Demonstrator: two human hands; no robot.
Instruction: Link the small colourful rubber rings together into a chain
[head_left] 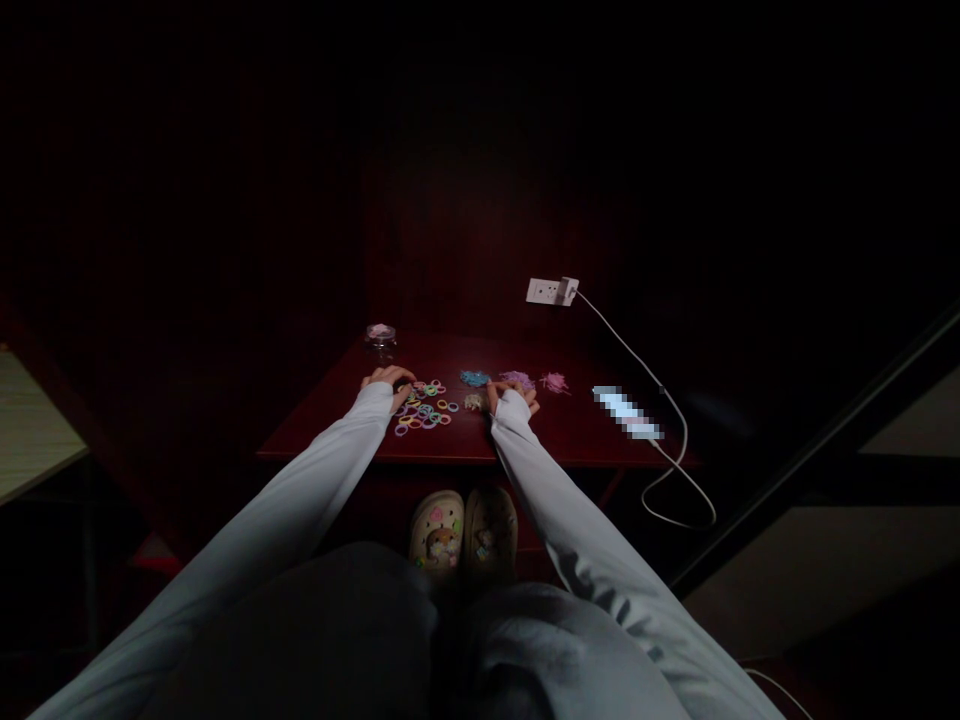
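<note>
On my feed, a scatter of small pastel multicoloured rings [426, 413] lies on the dark-red desk [330, 435]. The left hand [390, 380] curls at their left edge, fingers bent; I cannot tell whether it pinches one. The right hand [514, 395] bends beside a small cream heap [472, 402], just before a purple heap [517, 378]; its grip I cannot tell either. To the right, a bright rectangular screen [628, 413] is pixelated, so I cannot read its writing.

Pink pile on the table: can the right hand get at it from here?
Likely yes: the pink pile lies just beside the right hand, with bare tabletop and no visible obstacle between them.
</note>
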